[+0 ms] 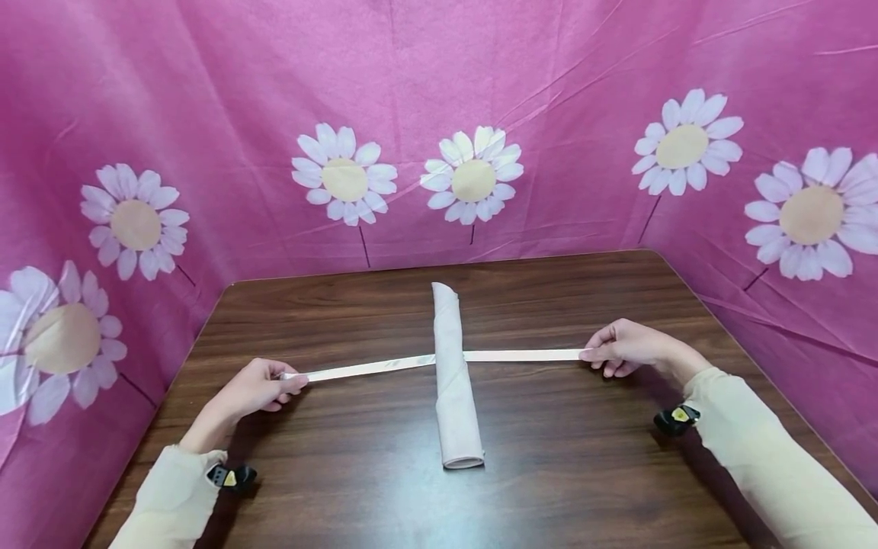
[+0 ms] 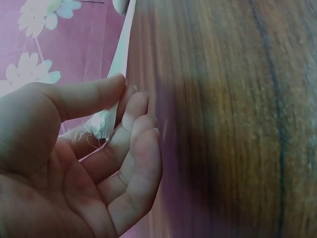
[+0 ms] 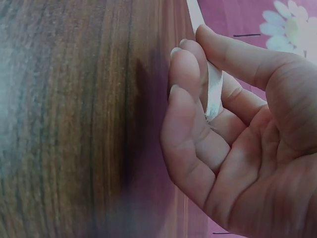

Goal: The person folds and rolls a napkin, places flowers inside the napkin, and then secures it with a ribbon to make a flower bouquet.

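Note:
A pale rolled cloth lies lengthwise on the table, its near end showing an oval fold. Across its middle a white ribbon stretches left and right, and the cloth covers the ribbon's centre. My left hand pinches the left end between thumb and fingers; in the left wrist view the frayed tip of the ribbon pokes out into the palm. At the other end my right hand pinches the ribbon, whose short tail shows between the fingers in the right wrist view.
The dark wood-grain table has its back edge against a pink curtain printed with large white daisies. The curtain also hangs along both sides. A black wrist camera sits on the left sleeve, and another camera on the right.

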`<state>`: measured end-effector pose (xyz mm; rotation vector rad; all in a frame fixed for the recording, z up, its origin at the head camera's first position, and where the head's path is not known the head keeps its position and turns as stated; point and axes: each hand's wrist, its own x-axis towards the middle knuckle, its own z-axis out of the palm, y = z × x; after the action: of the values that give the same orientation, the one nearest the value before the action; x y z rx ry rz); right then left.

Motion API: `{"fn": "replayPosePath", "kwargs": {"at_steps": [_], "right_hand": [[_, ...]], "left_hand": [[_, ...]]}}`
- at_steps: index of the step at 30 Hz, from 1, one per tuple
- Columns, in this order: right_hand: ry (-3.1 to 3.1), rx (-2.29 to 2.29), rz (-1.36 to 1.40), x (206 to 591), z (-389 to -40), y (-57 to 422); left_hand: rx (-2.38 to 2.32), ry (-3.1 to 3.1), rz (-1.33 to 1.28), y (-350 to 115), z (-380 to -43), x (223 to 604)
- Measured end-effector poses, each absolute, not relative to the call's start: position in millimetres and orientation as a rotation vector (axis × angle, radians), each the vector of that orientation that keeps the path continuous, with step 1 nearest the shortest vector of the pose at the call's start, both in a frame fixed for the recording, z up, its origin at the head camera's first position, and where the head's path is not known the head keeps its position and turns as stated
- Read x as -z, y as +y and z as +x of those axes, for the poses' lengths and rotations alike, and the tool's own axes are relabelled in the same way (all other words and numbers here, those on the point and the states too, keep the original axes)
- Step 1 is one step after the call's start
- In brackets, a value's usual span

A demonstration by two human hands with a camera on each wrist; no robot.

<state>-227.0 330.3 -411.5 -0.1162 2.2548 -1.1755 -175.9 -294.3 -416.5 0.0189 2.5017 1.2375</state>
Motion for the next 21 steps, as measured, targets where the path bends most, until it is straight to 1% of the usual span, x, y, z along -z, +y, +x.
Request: {"fn": "replayPosePath", "kwargs": {"at_steps": [5, 9, 15, 21], "right_hand": [[2.225, 1.227, -0.115, 412, -230, 333], [2.222, 1.286, -0.181, 414, -234, 336], [2.216, 1.500, -0.291, 417, -244, 331], [2.078, 1.838, -0.327, 415, -251, 318]], "left_hand": [[-1.280, 2.495, 0.001, -296, -178, 416], [-1.357, 2.503, 0.040, -298, -182, 415], [-1.641, 2.564, 0.157, -290, -194, 406], [-1.999, 2.451, 0.248, -268, -208, 394]]}}
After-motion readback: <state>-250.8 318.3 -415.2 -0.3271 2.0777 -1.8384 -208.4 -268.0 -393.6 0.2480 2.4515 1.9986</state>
